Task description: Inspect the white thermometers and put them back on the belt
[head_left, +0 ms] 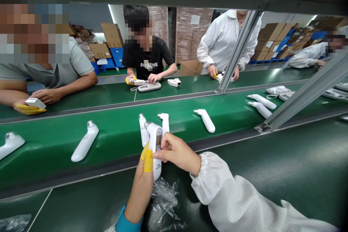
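A white ear thermometer (154, 141) with a small grey display is held upright over the near edge of the green belt. My left hand (147, 157), in a yellow glove or finger covers, is closed around it from behind, so most of its fingers are hidden. The bent fingers of my right hand (174, 150) touch the thermometer's front beside the display, thumb low on the body. Just behind it, two more white thermometers (143, 130) lie on the belt. Crumpled clear plastic (164, 201) lies on the table below my hands.
Several thermometers (85, 141) are spread along the green conveyor belt (116, 130). Slanted metal posts (299, 94) stand at the right, and a shelf edge spans overhead. Across the belt, co-workers handle thermometers, small boxes and a white case (149, 87).
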Tool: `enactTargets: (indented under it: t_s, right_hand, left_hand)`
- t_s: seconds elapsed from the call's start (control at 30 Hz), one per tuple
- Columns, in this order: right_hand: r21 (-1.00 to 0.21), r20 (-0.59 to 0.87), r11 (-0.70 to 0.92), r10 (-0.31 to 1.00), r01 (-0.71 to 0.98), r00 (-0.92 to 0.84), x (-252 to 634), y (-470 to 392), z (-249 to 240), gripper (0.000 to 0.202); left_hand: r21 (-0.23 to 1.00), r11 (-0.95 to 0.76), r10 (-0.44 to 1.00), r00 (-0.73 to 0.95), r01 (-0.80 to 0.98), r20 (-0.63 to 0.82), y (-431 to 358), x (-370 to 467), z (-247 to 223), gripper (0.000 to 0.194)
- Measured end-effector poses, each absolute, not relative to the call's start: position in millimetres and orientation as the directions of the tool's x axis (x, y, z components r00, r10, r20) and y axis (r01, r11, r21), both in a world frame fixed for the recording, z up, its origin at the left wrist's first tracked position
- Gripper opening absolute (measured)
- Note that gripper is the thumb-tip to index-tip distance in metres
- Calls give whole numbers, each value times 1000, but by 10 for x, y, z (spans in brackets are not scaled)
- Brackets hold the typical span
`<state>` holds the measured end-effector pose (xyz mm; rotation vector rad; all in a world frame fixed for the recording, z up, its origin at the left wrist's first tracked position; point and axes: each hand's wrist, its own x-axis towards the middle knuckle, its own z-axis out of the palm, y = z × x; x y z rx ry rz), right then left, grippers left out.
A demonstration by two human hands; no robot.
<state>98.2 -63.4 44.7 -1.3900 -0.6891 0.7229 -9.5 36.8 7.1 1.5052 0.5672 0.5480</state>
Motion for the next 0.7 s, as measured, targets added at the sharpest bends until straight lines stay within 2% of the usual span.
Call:
enactTargets:
  t_s: [0.1, 0.17, 0.2, 0.27, 0.37, 0.43, 0.5, 0.57, 0.63, 0.7]
  right_hand:
    - [-990, -37, 47, 828, -135, 560, 1010, -643, 459, 31]
    - [-994, -24, 41, 832, -105, 554, 995, -664, 493, 19]
    - [-999, 6, 32, 831, -38, 557, 973, -674, 515, 15]
    - [-976, 122, -8, 813, 220, 570, 911, -684, 560, 8]
    - [-763, 302, -158, 769, 626, 563, 848, -672, 623, 7]
    - [-626, 332, -287, 744, 725, 580, 872, -675, 653, 8]
    - [-532, 300, -427, 713, 731, 634, 926, -714, 658, 8]
    - [-455, 218, -518, 723, 724, 655, 940, -787, 618, 10]
    - [-396, 75, -484, 830, 781, 553, 862, -862, 521, 10]
    - [-373, -87, -344, 938, 862, 336, 704, -908, 386, 12]
  left_hand:
    - [998, 62, 646, 760, 31, -64, 389, -99, 91, 53]
    - [998, 47, 660, 748, 42, -62, 395, -101, 125, 51]
    - [999, 18, 675, 736, 48, -48, 387, -104, 149, 50]
    - [997, -49, 708, 706, 61, -8, 348, -119, 202, 50]
    - [989, -123, 714, 699, 76, 35, 275, -148, 264, 53]
    - [979, -184, 687, 724, 89, 63, 298, -145, 277, 56]
    - [954, -276, 688, 717, 118, 111, 449, -95, 265, 58]
    - [898, -375, 736, 663, 232, 136, 738, 11, 229, 59]
    - [815, -429, 783, 610, 390, 120, 1101, 162, 182, 60]
    - [745, -457, 780, 621, 486, 73, 1424, 327, 150, 57]
